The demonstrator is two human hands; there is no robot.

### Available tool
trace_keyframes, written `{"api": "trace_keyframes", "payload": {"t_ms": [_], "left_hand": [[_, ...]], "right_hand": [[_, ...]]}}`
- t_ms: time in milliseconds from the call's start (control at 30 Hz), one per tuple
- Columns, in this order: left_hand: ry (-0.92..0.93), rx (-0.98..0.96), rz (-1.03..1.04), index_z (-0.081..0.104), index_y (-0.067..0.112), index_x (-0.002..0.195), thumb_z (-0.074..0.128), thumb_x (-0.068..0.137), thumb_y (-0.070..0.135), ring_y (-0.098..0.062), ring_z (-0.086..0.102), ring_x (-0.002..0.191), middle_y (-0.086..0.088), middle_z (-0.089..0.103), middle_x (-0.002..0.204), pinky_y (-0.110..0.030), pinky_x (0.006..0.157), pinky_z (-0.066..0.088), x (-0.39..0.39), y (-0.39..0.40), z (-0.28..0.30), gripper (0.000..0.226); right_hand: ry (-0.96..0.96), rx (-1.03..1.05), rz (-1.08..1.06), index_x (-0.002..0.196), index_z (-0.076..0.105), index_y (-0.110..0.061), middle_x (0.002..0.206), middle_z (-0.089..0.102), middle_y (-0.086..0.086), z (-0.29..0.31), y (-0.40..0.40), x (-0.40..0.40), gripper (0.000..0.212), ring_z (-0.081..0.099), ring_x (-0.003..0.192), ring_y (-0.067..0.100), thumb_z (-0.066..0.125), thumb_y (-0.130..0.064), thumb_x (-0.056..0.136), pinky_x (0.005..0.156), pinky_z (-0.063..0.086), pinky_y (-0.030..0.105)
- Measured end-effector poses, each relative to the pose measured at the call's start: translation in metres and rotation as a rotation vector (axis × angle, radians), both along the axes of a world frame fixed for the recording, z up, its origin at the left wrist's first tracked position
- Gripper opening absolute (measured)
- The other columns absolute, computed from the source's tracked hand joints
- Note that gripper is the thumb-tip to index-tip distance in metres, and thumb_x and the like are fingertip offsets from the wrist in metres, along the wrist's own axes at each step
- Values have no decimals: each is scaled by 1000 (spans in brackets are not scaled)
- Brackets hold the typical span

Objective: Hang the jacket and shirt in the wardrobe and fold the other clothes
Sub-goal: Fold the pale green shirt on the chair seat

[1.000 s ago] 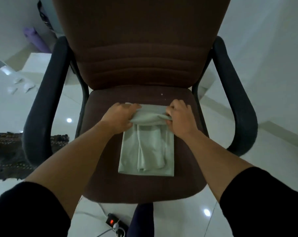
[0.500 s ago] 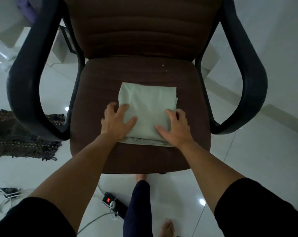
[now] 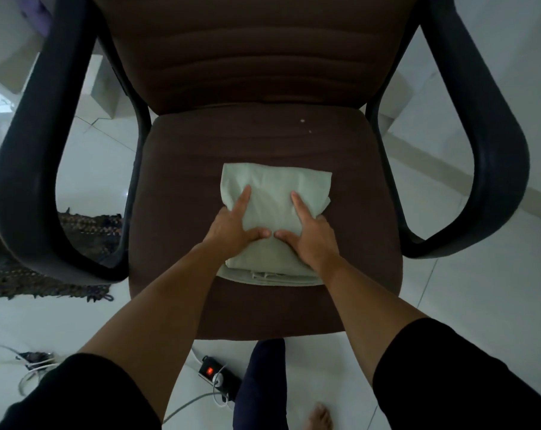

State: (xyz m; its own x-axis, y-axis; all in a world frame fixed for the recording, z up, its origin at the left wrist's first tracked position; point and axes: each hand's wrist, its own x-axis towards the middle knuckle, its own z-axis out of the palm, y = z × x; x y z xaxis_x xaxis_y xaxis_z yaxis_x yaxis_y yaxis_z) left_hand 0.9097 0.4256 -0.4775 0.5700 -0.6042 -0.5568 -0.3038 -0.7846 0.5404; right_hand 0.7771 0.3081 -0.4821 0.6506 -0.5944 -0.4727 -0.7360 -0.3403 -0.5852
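The folded green cloth (image 3: 275,206) looks soft, smooth and matt. The brown chair seat (image 3: 185,181) is rough woven cloth. The dark armrests (image 3: 24,187) look like dull plastic. The white floor tiles (image 3: 86,169) are shiny. The rug (image 3: 39,274) looks shaggy.

L grip (image 3: 232,226) & R grip (image 3: 312,232) flat, thumbs nearly touching.

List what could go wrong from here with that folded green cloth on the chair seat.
1. The folded cloth has uneven layers: lower edges stick out at its near side, so lifting it carelessly might let the fold slip open.
2. Both the left hand and right hand press it flat; once released, the fabric may spring up.
3. A power strip with trailing cables lies on the floor by the person's bare foot, a possible trip hazard when stepping away.
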Motion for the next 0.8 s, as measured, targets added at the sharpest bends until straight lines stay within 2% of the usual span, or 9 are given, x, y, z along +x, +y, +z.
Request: {"api": "trace_keyframes", "payload": {"t_ms": [200, 433, 500, 600, 800], "left_hand": [[-112, -50, -21, -1, 33, 149, 74, 69, 52, -29, 34, 132, -14, 28, 146, -38, 105, 33, 18, -19, 47, 111], [-268, -216, -109, -2, 31, 149, 72, 67, 57, -31, 35, 132, -14, 31, 147, -40, 108, 30, 17, -63, 179, 114], [-304, -292, -144, -1, 32, 149, 73, 66, 56, -30, 36, 131, -12, 33, 146, -39, 106, 31, -3, -74, 223, 113], [-323, -402, -225, 0, 35, 148, 76, 66, 51, -29, 37, 130, -9, 34, 146, -39, 105, 32, -51, -94, 285, 113], [-344, -597, -501, 1, 35, 148, 77, 63, 54, -34, 36, 133, -16, 34, 144, -39, 108, 30, -191, -150, 390, 116]], "right_hand": [[-35, -72, 12, 149, 14, -34, 140, 35, 16, 41, -19, 13, 84, 41, 126, 33, 61, -53, 82, 106, 33, 39], [-216, -234, -71, 151, 13, -24, 145, 34, 19, 170, -56, -4, 89, 39, 129, 33, 60, -55, 82, 106, 31, 36], [-250, -295, -115, 151, 12, -23, 147, 31, 19, 214, -61, -29, 88, 39, 128, 31, 59, -54, 83, 105, 31, 35], [-262, -407, -195, 151, 12, -23, 140, 42, 17, 276, -65, -86, 88, 45, 124, 32, 59, -55, 84, 101, 35, 35], [-229, -592, -464, 150, 13, -21, 138, 44, 22, 378, -76, -244, 90, 46, 122, 38, 59, -57, 82, 101, 36, 38]]}}
